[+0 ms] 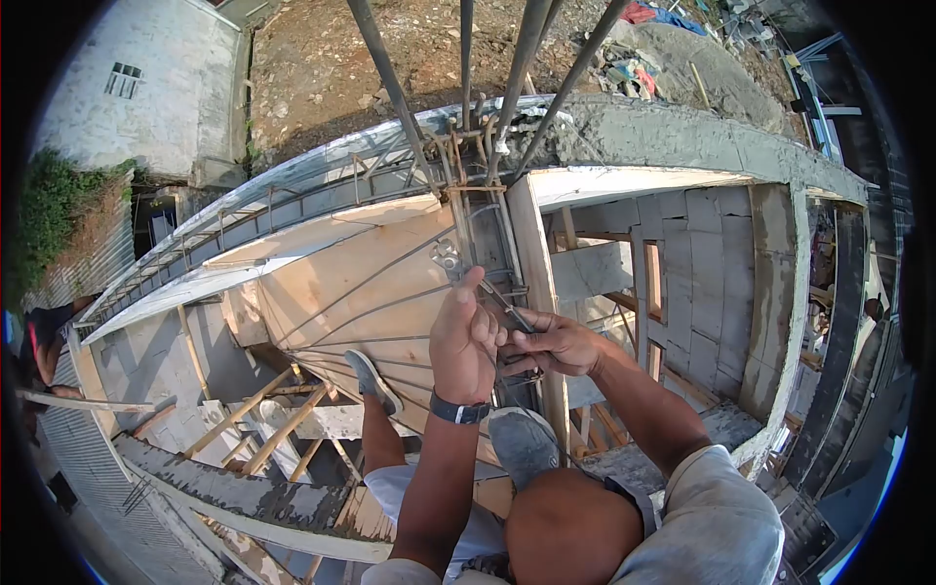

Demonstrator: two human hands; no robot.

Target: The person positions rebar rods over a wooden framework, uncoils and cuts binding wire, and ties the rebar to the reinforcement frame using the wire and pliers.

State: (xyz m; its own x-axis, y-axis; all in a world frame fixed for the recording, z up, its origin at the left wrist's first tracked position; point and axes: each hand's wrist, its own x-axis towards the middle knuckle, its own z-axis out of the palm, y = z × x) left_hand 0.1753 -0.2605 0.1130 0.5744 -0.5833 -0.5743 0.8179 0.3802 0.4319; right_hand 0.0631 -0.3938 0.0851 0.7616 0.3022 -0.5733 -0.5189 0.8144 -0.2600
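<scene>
My left hand (464,341), with a dark watch (459,409) on its wrist, is closed above a narrow run of reinforcing bars, thumb raised and fingers curled. What lies inside those fingers is hidden. Close against it, my right hand (556,344) is closed around a thin dark metal piece (509,309) that slants up past the left fingers; its exact kind does not show. Beneath both hands the steel bars (485,234) run away from me toward the upright column bars (466,68). A small cluster of round grey pieces (446,255) sits left of the bars.
Plywood formwork (341,283) with spread steel rods slopes off to the left. A concrete beam (673,132) edges an open drop at right, beside a block wall (702,283). My shoe (373,381) stands on the formwork. Another person (44,341) is at far left.
</scene>
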